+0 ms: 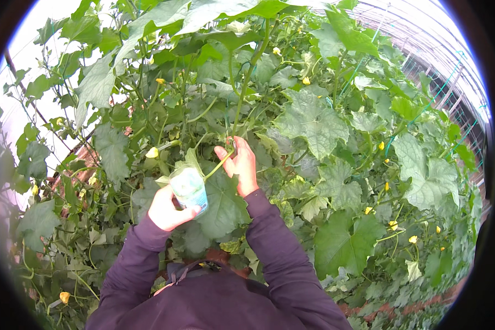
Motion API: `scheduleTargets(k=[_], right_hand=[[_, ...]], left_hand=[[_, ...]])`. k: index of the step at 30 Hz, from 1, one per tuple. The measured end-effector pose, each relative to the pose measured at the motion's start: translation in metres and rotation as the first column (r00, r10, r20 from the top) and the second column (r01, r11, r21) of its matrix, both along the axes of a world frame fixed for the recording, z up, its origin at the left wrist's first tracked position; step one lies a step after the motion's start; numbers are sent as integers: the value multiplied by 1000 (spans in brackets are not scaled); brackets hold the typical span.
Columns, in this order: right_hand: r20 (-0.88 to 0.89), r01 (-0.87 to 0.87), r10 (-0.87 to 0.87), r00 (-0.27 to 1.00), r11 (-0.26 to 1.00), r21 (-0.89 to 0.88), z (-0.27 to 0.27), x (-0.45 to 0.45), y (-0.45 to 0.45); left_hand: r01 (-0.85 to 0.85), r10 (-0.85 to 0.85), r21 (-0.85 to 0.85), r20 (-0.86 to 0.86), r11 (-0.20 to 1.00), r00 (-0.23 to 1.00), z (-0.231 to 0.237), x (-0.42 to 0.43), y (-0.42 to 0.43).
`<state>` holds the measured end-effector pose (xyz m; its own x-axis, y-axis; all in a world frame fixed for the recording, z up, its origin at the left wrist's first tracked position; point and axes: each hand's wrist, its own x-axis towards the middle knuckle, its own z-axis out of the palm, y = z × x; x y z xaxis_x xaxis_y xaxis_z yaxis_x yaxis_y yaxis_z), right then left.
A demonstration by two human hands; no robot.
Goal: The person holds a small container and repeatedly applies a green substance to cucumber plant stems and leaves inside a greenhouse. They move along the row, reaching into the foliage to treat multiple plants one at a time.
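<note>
My left hand holds a clear plastic cup with a blue printed label; its whitish contents are overexposed and hard to make out. My right hand is up at a node of a climbing vine, thumb to one side and fingers to the other. A pale green leaf stalk slants from between thumb and fingers down behind the cup. Whether the fingers press on the node is hard to tell. Under both hands spreads a broad green leaf.
Dense vines with yellow flowers surround me. Green twine runs up through the foliage at the right. A large leaf stands to the right of my right hand. Arched greenhouse framing curves overhead, and reddish soil shows at lower right.
</note>
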<state>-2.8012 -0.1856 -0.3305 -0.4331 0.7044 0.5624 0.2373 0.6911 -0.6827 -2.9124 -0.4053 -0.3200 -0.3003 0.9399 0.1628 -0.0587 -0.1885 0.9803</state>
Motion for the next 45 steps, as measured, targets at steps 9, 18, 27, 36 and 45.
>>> scheduleTargets(k=[9, 18, 27, 36, 45], right_hand=[[-433, -484, 249, 866, 634, -604, -15, 5, 0], [-231, -289, 182, 956, 712, -639, 6, 17, -14], [-61, -272, 278, 959, 832, -483, -12, 23, 2], [-268, -249, 141, 953, 868, -429, -34, 69, 24], [40, -232, 544, 838, 424, -876, -78, 190, -18]], left_hand=[[84, -83, 48, -25, 995, 996, 8, 7, -15], [21, -21, 3, 44, 1000, 999, 2, -2, -39], [-85, 84, -31, -41, 996, 996, -20, -10, -57], [-239, 238, -54, -26, 970, 971, -24, 4, -80], [-372, 375, -51, 49, 927, 926, -40, 11, -86]])
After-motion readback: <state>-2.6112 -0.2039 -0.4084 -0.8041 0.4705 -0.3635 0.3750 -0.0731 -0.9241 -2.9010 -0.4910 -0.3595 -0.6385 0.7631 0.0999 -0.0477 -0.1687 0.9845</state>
